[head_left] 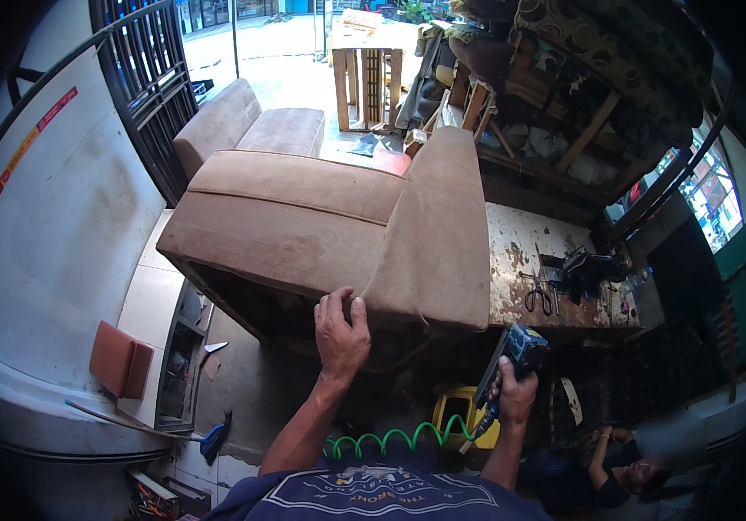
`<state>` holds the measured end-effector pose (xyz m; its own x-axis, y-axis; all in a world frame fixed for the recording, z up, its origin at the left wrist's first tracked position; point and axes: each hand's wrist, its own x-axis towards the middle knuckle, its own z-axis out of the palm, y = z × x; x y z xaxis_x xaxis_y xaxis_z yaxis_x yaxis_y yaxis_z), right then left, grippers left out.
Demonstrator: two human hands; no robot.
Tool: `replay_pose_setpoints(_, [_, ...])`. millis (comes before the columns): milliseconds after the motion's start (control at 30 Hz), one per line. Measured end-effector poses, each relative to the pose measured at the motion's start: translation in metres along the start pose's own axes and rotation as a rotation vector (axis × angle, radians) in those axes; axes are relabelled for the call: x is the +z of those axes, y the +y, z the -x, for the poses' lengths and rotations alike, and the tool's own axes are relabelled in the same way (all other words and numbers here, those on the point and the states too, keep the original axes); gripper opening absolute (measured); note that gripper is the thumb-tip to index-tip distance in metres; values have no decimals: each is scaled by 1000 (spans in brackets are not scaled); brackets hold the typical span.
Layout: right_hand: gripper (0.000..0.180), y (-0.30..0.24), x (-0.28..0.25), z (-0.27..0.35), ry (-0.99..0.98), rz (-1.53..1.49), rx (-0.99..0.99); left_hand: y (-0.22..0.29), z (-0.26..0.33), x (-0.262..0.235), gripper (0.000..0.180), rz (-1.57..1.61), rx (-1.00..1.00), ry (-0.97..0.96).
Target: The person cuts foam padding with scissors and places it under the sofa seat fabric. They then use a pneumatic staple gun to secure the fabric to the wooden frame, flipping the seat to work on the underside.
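A brown upholstered sofa (321, 226) lies tipped on a worn workbench, its open underside toward me. My left hand (341, 330) presses on the loose fabric edge at the sofa's lower rim, fingers spread over the cloth. My right hand (514, 392) grips a blue air staple gun (512, 356) held up beside the sofa's lower right corner, apart from the fabric. A green coiled air hose (390, 438) runs from the gun's base across my chest.
The workbench (529, 252) carries scissors (538, 300) and a dark tool. A second brown sofa piece (251, 126) stands behind. A wooden frame (364, 78) is at the back. Another person (625, 473) sits low right. A yellow stool (460, 408) stands below.
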<state>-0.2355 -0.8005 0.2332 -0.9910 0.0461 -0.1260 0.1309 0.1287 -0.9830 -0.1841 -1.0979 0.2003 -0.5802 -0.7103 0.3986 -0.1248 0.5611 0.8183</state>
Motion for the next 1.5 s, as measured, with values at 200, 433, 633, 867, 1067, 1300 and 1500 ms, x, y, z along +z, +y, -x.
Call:
replay_pose_setpoints(200, [21, -5, 8, -123, 47, 205, -165, 15, -60, 103, 62, -391, -92, -118])
replay_pose_setpoints(433, [46, 130, 2, -395, 119, 1077, -23, 23, -107, 148, 37, -494, -275, -201])
replay_pose_setpoints(633, [81, 241, 20, -453, 102, 1185, 160, 39, -102, 151, 23, -508, -335, -21])
replay_pose_setpoints(867, [92, 216, 17, -466, -164, 1142, 256, 66, -79, 173, 23, -699, -11, 188])
replay_pose_setpoints(1067, [35, 67, 63, -486, -202, 872, -438, 82, -52, 182, 19, -526, -52, 63])
replay_pose_setpoints(1300, [26, -73, 218, -396, -1383, 416, -1395, 60, -78, 148, 24, -547, -583, 294])
replay_pose_setpoints(1500, [32, -65, 263, -355, -1410, 336, -1584, 80, -69, 174, 39, -1062, -277, 428])
